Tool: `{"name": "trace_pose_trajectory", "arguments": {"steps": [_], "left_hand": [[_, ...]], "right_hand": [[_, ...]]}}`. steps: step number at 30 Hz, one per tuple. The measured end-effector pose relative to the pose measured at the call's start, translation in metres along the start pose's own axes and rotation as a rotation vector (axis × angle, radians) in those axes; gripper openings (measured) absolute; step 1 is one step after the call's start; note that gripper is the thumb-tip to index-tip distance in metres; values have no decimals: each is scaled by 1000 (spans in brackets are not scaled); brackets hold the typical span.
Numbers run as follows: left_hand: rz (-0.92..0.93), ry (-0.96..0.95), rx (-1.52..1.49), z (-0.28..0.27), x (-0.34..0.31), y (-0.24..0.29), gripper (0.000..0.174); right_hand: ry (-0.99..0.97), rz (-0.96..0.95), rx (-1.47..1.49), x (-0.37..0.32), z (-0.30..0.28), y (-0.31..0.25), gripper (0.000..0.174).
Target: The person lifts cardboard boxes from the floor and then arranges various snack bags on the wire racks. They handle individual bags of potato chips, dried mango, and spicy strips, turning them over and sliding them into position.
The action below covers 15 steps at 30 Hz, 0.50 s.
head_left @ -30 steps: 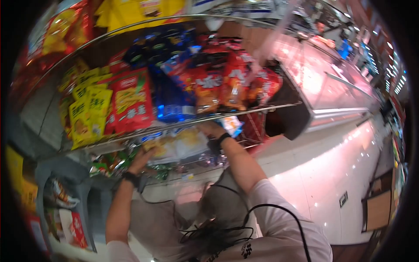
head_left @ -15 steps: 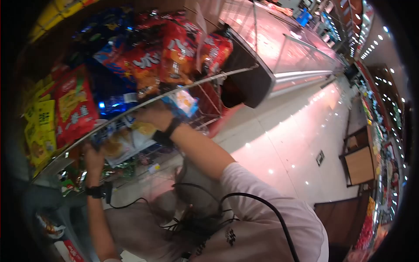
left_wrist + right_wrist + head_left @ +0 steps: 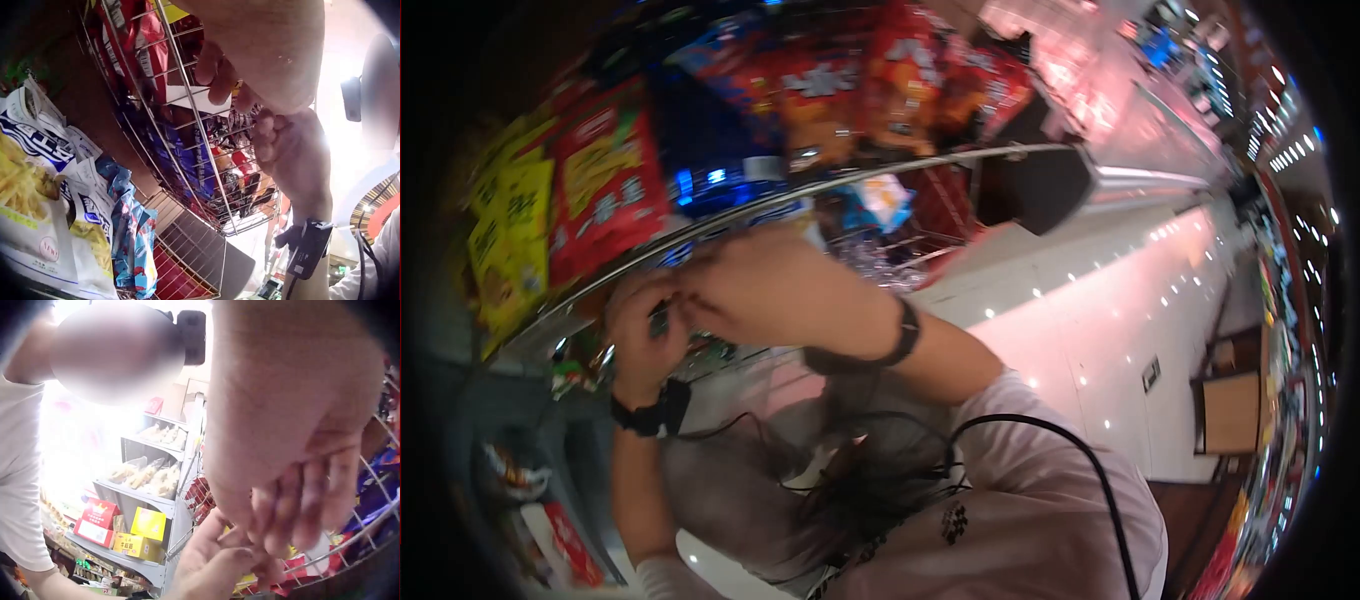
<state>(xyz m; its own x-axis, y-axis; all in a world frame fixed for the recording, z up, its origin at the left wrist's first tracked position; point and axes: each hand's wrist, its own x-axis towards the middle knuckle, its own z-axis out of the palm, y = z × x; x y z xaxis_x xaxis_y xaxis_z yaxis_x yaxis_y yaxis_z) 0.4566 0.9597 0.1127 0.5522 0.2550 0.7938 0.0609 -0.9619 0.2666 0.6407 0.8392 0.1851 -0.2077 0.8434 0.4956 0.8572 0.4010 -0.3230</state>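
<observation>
Wire basket (image 3: 960, 163), one, its rim running from lower left to upper right across the head view. Contents were red, blue and yellow snack bags (image 3: 605, 190), stood upright, too blurred to count. Hands, two: left hand (image 3: 645, 335) and right hand (image 3: 765, 290) met fingertip to fingertip just below that rim, fingers curled. Whether they pinched anything could not be told. Beneath lay white chip bags (image 3: 37, 206), at least two, beside blue packets (image 3: 134, 244).

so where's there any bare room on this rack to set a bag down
The lower wire basket is bare at its end, past the blue packs. The upper basket is packed with snack bags.
</observation>
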Motion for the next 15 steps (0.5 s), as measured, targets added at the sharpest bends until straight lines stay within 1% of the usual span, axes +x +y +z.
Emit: {"name": "trace_pose_trajectory", "arguments": {"steps": [2,4,5,6,7,8,10,11,12,13,14,15], "left_hand": [[114,58,-61,-13,6,7,34],[182,122,2,-19,7,7,38],[197,139,42,-20,8,8,39],[216,160,68,-18,10,11,40],[205,160,87,-15,11,13,40],[213,197,67,-11,11,15,40],[225,239,45,-13,13,17,40],[222,203,56,-16,15,20,41],[219,166,65,-17,16,23,42],[219,170,62,-17,16,24,42],[232,190,63,-16,16,25,42],[246,209,63,-15,17,25,43]], "right_hand": [[163,-93,113,6,-8,-6,18],[220,-96,126,7,-12,-7,14],[221,-127,162,11,-6,-8,14],[288,-148,92,11,-2,-7,13],[351,-158,16,11,1,-7,12],[347,-167,27,12,0,-8,12],[421,-380,34,15,-5,-10,12],[417,-385,32,15,-7,-11,12],[525,-393,36,14,-8,-12,13],[634,-399,38,12,-10,-12,14],[633,-398,34,12,-15,-13,14],[683,-419,-56,14,-23,-15,14]]}}
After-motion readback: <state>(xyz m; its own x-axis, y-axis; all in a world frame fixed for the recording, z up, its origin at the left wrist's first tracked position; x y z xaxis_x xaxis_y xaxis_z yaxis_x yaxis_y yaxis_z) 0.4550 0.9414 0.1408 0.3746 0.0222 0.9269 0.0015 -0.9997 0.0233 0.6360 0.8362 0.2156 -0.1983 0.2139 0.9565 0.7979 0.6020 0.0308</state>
